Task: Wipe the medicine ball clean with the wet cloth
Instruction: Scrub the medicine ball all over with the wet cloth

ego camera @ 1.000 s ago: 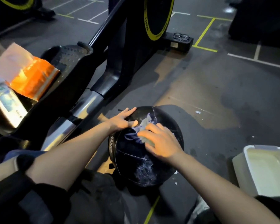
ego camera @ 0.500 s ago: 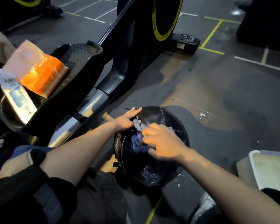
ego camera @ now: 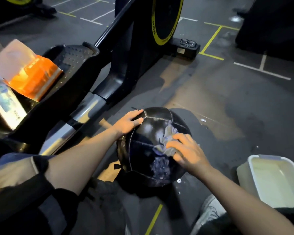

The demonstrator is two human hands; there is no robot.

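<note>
We are mid-wipe: our right hand (ego camera: pixel 187 150) presses the bunched wet cloth (ego camera: pixel 166 141) on the medicine ball (ego camera: pixel 148 131) — left hand (ego camera: pixel 129 122) flat, fingers straight (steadying). Next, the smeared patch below needs firm strokes.

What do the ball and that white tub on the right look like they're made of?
Ball: probably leather or vinyl, black, glossy where wet, stitched panel seams. Tub: looks like smooth white plastic, thin rounded rim.

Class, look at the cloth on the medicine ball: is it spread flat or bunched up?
Bunched up. The cloth shows crumpled folds on the medicine ball, beside the right hand pressing on it.
</note>
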